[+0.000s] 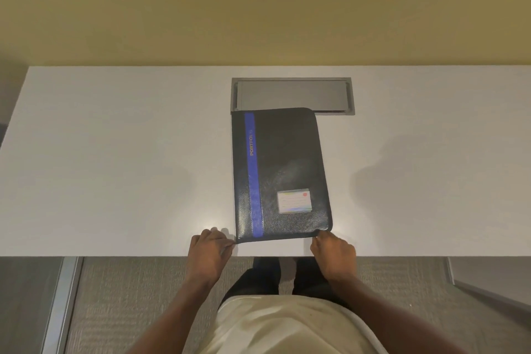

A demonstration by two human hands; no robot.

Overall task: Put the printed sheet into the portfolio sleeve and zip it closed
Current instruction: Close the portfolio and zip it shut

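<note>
A black portfolio sleeve (290,164) with a blue stripe and a small label card lies flat on the white table (115,152), its short edge toward me. My left hand (209,250) pinches the near left corner, where the zipper end sits. My right hand (332,253) grips the near right corner. The sleeve looks closed along its visible edges. No printed sheet is visible anywhere.
A grey metal cable hatch (293,93) is set into the table just behind the sleeve; the sleeve's far edge overlaps it. The table's front edge runs just under my hands. Grey carpet and partition panels lie below.
</note>
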